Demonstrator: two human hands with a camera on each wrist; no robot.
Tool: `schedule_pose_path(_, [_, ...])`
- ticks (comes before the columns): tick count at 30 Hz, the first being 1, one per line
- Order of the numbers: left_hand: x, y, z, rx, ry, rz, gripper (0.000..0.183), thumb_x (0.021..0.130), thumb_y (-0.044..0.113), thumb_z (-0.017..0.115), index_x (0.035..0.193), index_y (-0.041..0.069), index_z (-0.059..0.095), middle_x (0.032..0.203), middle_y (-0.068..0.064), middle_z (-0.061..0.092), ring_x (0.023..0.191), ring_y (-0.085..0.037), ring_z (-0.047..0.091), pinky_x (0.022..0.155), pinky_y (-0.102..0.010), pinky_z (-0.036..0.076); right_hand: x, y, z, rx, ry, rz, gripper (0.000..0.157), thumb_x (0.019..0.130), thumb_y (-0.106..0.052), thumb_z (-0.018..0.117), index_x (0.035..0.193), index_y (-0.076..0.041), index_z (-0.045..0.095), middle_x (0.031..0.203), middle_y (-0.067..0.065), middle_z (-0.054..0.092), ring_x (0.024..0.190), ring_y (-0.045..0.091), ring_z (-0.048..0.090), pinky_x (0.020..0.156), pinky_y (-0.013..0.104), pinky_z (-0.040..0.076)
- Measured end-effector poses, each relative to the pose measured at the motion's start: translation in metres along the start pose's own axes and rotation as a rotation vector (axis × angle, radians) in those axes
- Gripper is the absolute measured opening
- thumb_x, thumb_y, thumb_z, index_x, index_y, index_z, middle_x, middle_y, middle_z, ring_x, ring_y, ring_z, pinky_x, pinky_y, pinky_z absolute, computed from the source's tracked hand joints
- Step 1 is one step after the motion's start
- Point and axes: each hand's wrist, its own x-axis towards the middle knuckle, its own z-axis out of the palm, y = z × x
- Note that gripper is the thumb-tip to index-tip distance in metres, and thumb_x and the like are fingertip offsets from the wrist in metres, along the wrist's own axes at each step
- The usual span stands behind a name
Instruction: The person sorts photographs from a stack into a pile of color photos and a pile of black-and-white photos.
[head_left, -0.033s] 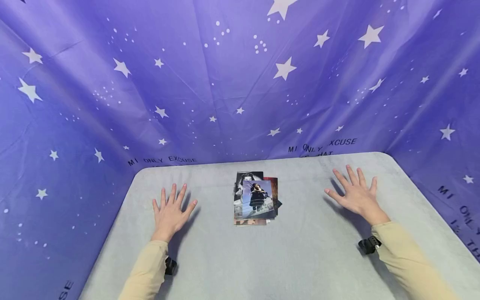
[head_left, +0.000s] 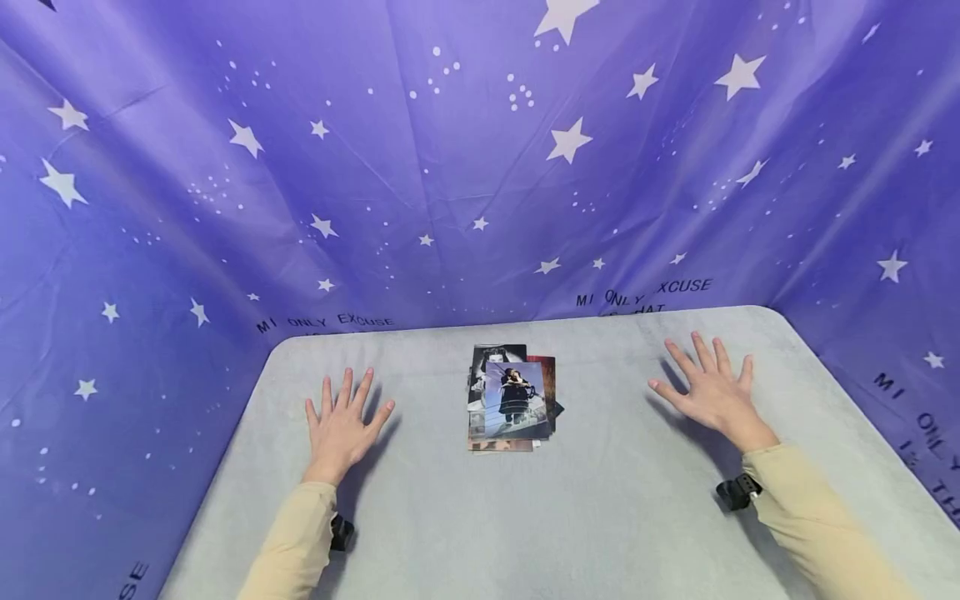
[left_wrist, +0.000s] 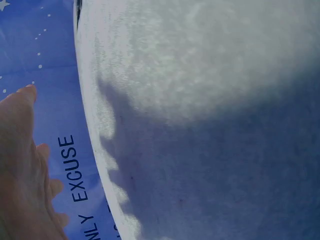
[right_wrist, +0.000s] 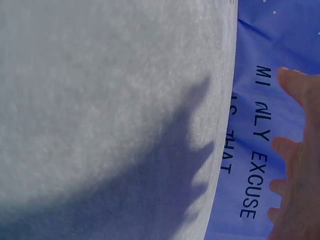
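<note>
Near the middle of the table lies a loose, uneven pile of photo cards (head_left: 514, 400). Its top card shows two figures in dark clothes against a blue background; a black-and-white card and a reddish one stick out beneath. To the left of the pile is my left hand (head_left: 341, 429), fingers spread and holding nothing. My right hand (head_left: 716, 396) is on the other side, also with spread fingers and nothing in it. Both hands cast shadows on the tabletop and appear raised above it. Neither wrist view includes the cards.
A grey cloth-like tabletop (head_left: 465, 525) with rounded far corners bears the pile. Behind it and along both sides hangs a purple-blue curtain (head_left: 450, 183) printed with white stars and black lettering. Dark devices are strapped at the left wrist (head_left: 342, 533) and right wrist (head_left: 738, 492).
</note>
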Motion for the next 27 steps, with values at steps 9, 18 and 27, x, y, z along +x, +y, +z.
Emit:
schedule_pose_path(9, [0.001, 0.003, 0.000, -0.012, 0.008, 0.004, 0.078, 0.092, 0.068, 0.036, 0.154, 0.022, 0.025, 0.158, -0.015, 0.016, 0.142, -0.044, -0.001, 0.106, -0.068, -0.003, -0.006, 0.000, 0.001, 0.043, 0.012, 0.006, 0.083, 0.091, -0.062, 0.047, 0.155, -0.016, 0.020, 0.156, 0.026, 0.004, 0.137, 0.054, -0.004, 0.096, 0.071, -0.020])
schedule_pose_path(18, [0.001, 0.011, 0.006, -0.020, -0.014, 0.006, 0.079, 0.092, 0.070, 0.035, 0.155, 0.024, 0.024, 0.159, -0.014, 0.015, 0.142, -0.044, 0.000, 0.106, -0.068, -0.004, -0.006, -0.004, 0.007, 0.042, 0.022, 0.006, 0.081, 0.091, -0.062, 0.047, 0.153, -0.015, 0.025, 0.155, 0.027, 0.010, 0.138, 0.053, -0.001, 0.097, 0.073, -0.014])
schedule_pose_path(27, [0.000, 0.017, 0.010, -0.029, -0.022, 0.012, 0.078, 0.092, 0.069, 0.035, 0.155, 0.023, 0.023, 0.159, -0.014, 0.015, 0.142, -0.045, 0.001, 0.106, -0.067, -0.005, -0.005, -0.007, 0.014, 0.050, 0.028, -0.002, 0.080, 0.091, -0.062, 0.046, 0.153, -0.016, 0.027, 0.155, 0.026, 0.011, 0.139, 0.051, -0.003, 0.098, 0.071, -0.017])
